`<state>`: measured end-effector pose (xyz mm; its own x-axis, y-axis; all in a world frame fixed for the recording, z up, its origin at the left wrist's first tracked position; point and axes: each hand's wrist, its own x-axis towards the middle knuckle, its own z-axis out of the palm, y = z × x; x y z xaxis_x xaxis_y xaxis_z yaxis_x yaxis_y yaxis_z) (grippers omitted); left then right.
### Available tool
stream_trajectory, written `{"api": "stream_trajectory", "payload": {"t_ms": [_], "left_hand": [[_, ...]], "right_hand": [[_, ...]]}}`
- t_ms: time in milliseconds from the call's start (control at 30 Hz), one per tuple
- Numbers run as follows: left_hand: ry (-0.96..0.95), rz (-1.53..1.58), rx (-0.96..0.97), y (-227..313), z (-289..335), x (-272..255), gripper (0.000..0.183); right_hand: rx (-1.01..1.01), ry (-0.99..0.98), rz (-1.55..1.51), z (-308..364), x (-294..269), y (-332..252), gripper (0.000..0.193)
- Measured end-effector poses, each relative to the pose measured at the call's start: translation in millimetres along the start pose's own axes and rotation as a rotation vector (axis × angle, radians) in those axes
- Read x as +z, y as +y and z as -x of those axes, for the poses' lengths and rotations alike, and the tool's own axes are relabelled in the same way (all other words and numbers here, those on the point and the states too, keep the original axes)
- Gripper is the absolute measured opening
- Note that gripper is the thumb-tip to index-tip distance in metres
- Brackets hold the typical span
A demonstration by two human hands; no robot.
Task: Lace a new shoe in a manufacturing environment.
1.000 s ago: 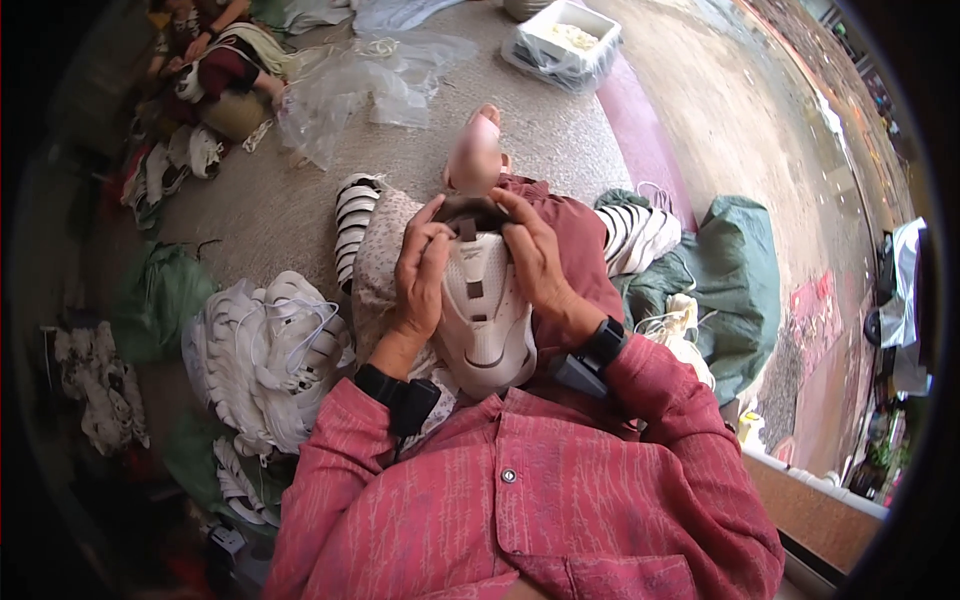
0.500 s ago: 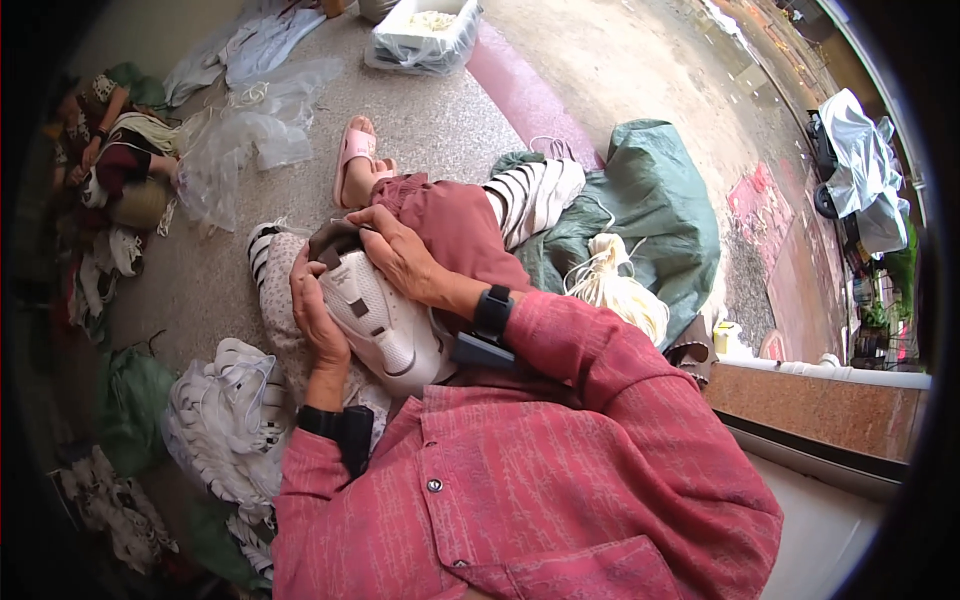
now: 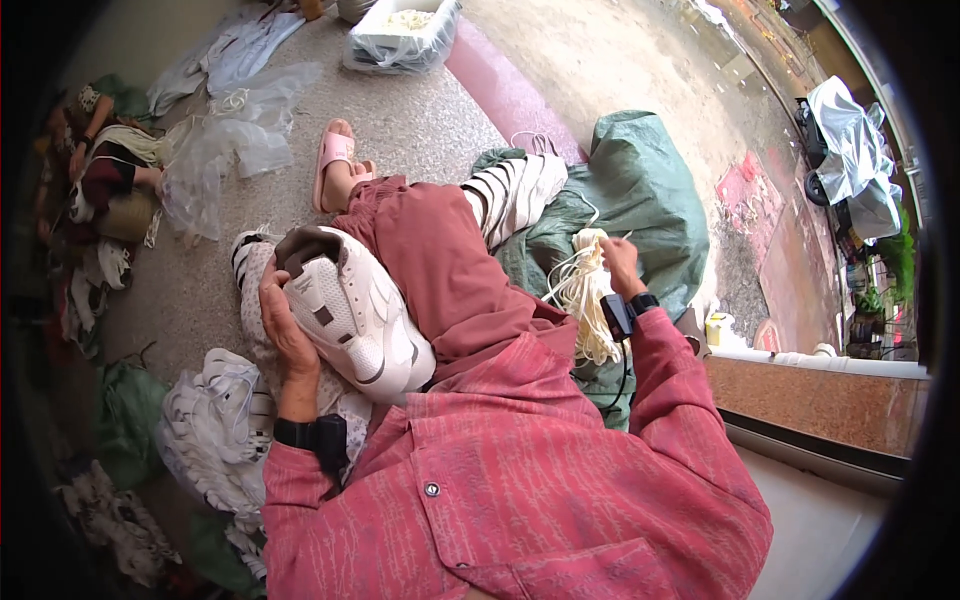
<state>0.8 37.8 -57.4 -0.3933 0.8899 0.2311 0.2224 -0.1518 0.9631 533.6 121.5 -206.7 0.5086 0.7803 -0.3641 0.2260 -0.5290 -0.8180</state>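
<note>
Sitting here is someone with a white shoe (image 3: 365, 305) in their lap, sole down, toe pointing back at their own belly. The left hand (image 3: 287, 335) is wrapped along the shoe's side, fingers gripping it up near the opening, and I'd guess that's to stop it sliding off the thigh while the other arm is stretched out. Makes sense to me, the legs do the job of a bench.

The right hand (image 3: 620, 265) is way off to the side, at the top of a bunch of cream laces (image 3: 592, 325). Those fingers are bunched together, but I honestly can't tell from here if a strand is pinched between them. The laces lie on a big green sack (image 3: 660, 190), probably just to have them within arm's reach.

As for containers: a white tub (image 3: 375, 48) with clear plastic around it sits further out on the floor (image 3: 300, 120), with some cream-coloured stringy stuff (image 3: 410, 19) in it. No clue what's inside the green sack. There's also a pile of white shoes (image 3: 215, 420) on the left, packed close together, likely to save space.
</note>
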Motion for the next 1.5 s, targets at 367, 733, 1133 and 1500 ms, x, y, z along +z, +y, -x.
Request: {"api": "stream_trajectory", "payload": {"t_ms": [367,733,1133,1500], "left_hand": [[0.004,-0.429,0.273,44,-5,-4,0.031],[-0.691,-0.145,0.296,133,12,62,0.043],[-0.722,-0.180,0.334,117,14,70,0.024],[-0.281,-0.149,0.291,113,2,49,0.016]], "right_hand": [[0.087,-0.245,-0.032,2,18,48,0.024],[-0.176,-1.196,-0.372,162,-4,-168,0.057],[-0.323,-1.172,-0.325,203,47,-177,0.052],[-0.446,-1.272,-0.033,194,40,-187,0.075]]}}
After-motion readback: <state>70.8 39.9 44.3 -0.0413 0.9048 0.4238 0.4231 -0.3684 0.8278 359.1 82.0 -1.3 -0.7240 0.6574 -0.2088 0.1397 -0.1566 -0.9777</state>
